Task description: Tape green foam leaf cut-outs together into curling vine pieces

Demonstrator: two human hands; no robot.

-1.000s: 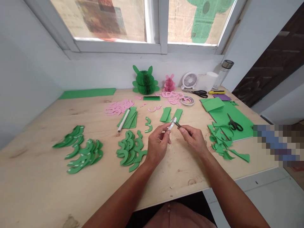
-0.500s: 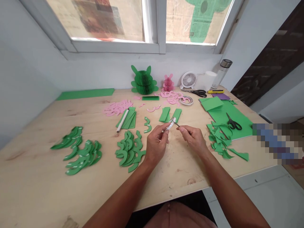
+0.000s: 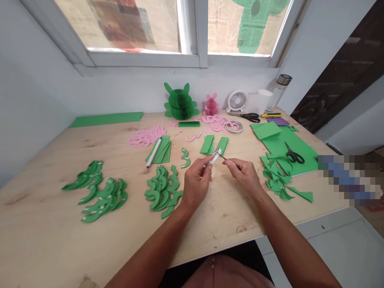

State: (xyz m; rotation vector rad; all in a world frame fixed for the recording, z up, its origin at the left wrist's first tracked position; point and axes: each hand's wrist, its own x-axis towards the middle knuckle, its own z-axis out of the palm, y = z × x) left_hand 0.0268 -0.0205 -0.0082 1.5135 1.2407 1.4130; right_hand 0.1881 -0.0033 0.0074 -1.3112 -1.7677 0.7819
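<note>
My left hand [image 3: 198, 178] is closed around a narrow white strip [image 3: 213, 158], pinched between thumb and fingers over the middle of the table. Opposite it, my right hand [image 3: 243, 173] grips a thin dark tool [image 3: 222, 156] whose tip meets the strip's far end; its exact kind is too small to make out. Just beyond the fingertips lie two folded green paper pieces [image 3: 207, 144]. To the left of my left hand rest a wavy green cutout [image 3: 185, 157] with white patches and a pile of wavy green cutouts [image 3: 162, 190].
Green cutouts with white patches [image 3: 105, 198] lie at left. A white marker [image 3: 154, 152] rests on green paper. Green scraps [image 3: 274, 176] and scissors [image 3: 294, 153] are at right. Along the back stand paper honeycomb figures [image 3: 179, 105], a fan [image 3: 237, 101] and a bottle [image 3: 279, 93].
The view has shifted slightly. Both hands keep their holds, with the dark tool's tip still at the end of the white strip; little else differs.
</note>
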